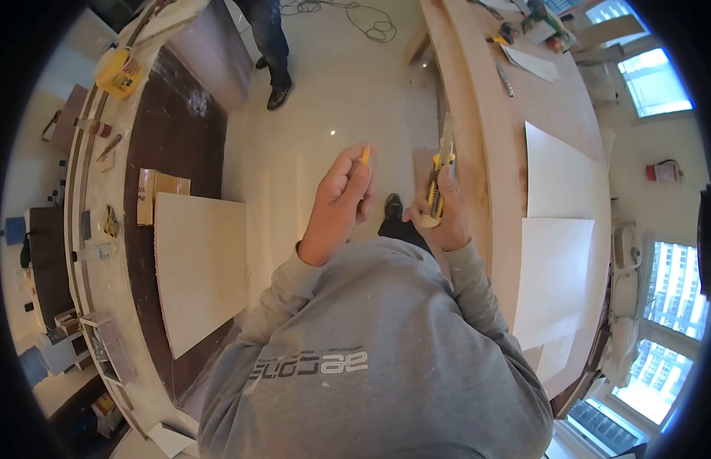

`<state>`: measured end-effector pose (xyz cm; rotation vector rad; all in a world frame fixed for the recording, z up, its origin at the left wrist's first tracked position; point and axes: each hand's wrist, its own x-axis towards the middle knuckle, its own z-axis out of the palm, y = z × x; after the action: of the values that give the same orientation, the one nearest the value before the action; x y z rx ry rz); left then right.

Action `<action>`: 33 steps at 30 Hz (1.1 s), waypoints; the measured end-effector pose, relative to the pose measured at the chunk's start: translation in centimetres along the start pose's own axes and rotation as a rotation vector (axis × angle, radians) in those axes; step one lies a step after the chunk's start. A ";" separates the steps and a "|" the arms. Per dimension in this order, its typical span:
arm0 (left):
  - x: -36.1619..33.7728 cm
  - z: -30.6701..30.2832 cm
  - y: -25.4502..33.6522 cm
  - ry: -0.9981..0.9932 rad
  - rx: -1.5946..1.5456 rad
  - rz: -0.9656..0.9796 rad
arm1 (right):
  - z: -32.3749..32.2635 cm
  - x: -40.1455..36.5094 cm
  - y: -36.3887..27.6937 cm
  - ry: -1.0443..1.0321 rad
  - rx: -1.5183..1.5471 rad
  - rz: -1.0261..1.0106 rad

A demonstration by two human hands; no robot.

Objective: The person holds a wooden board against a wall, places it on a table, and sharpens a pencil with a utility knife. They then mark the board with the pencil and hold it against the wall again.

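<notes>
My left hand [342, 191] is closed in a pinch in front of my chest. Between its thumb and fingers stands a small yellow-orange piece [365, 155], whose kind I cannot make out. My right hand [452, 210] is wrapped round a yellow and black utility knife [436, 187]. The knife's long blade points up and away from me, near the edge of the wooden workbench [478, 176] on the right. A gap of floor lies between my two hands.
White sheets [558, 268] lie on the bench; tools crowd its far end. On the left, a pale board [202, 264] leans by a cardboard box [163, 191], and a yellow tub [118, 73] stands on a ledge. Ahead are a person's legs [270, 46] and a cable [378, 27].
</notes>
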<state>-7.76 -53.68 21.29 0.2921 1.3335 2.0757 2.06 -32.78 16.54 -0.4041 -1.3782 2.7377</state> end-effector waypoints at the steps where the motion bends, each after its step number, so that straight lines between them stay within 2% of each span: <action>1: -0.3 0.1 0.3 -0.011 -0.017 -0.014 | 1.2 -0.4 -0.9 0.065 -0.117 -0.021; 5: -1.3 0.6 0.5 -0.033 -0.058 -0.060 | 3.9 -0.6 -2.7 0.136 -0.571 -0.285; 8: -1.0 1.1 -0.1 -0.017 -0.044 -0.072 | 2.3 -0.2 -2.6 0.114 -0.811 -0.333; 11: -1.0 1.7 -0.8 0.007 -0.018 -0.093 | 4.0 -0.7 -3.4 0.082 -1.203 -0.409; 17: -1.3 2.5 -2.3 -0.008 -0.082 -0.188 | 3.2 -0.1 -3.7 0.092 -1.585 -0.509; 21: -1.4 2.6 -2.9 -0.071 -0.077 -0.247 | 2.4 0.5 -3.6 0.105 -1.670 -0.552; 33: -1.2 3.7 -4.2 -0.033 -0.096 -0.303 | 0.8 0.5 -2.5 0.089 -1.713 -0.529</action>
<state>-3.35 -50.60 19.53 0.0758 1.1742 1.8644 1.16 -31.84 18.91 -0.0925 -2.7963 0.6029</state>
